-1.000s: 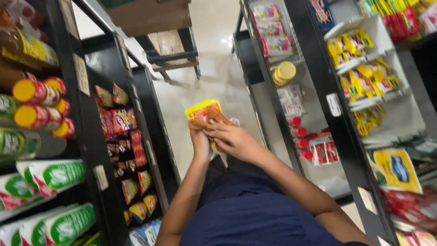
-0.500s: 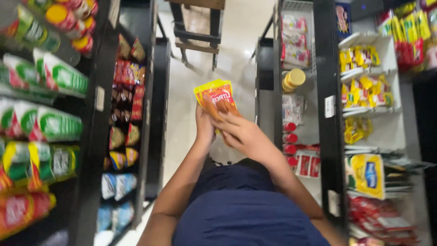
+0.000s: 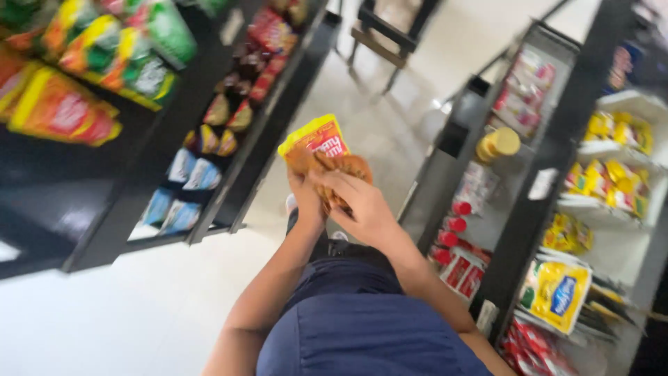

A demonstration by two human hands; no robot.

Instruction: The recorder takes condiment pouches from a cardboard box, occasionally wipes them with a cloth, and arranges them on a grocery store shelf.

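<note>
Yellow-and-orange crinkly plastic snack packet (image 3: pixel 321 150) sits upright in mid-aisle, between the shelves; your left hand (image 3: pixel 306 198) grips its lower edge from below, while your right hand (image 3: pixel 358 205) pinches its front to steady it

Bright, even indoor light fills the tilted view. The pale glossy tiled floor (image 3: pixel 390 132) shows soft glare. Motion blur smears the black shelving unit of colourful packets (image 3: pixel 90 76) at left; edges look softest.
</note>
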